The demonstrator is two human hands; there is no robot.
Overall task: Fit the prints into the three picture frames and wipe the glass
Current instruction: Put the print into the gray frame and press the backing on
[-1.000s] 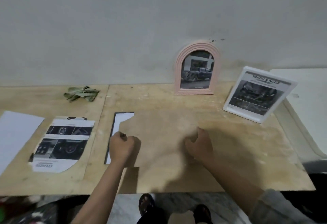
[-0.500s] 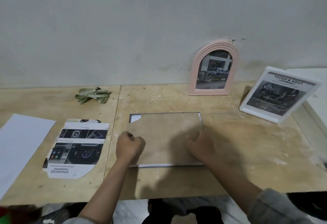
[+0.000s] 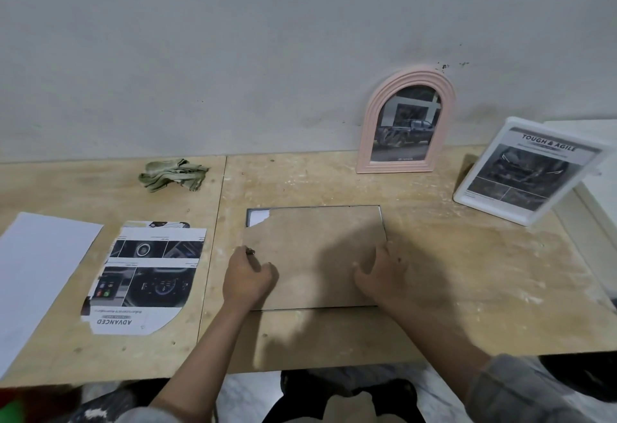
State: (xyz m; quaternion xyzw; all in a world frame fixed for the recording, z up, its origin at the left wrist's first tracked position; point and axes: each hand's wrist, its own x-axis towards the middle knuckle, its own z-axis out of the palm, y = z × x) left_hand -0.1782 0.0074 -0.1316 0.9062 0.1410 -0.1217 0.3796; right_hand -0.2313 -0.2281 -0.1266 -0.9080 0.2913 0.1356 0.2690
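Tabletop: bare plywood, matt, scuffed, pale dusty streaks. Backing board – matt brown fibreboard, smooth, one corner torn. Arched frame: pink, ridged, satin; glazing glossy, reflective. White frame – smooth, glossy. Rag: crumpled green cloth. Print: printed paper. Wall: matt, stained.
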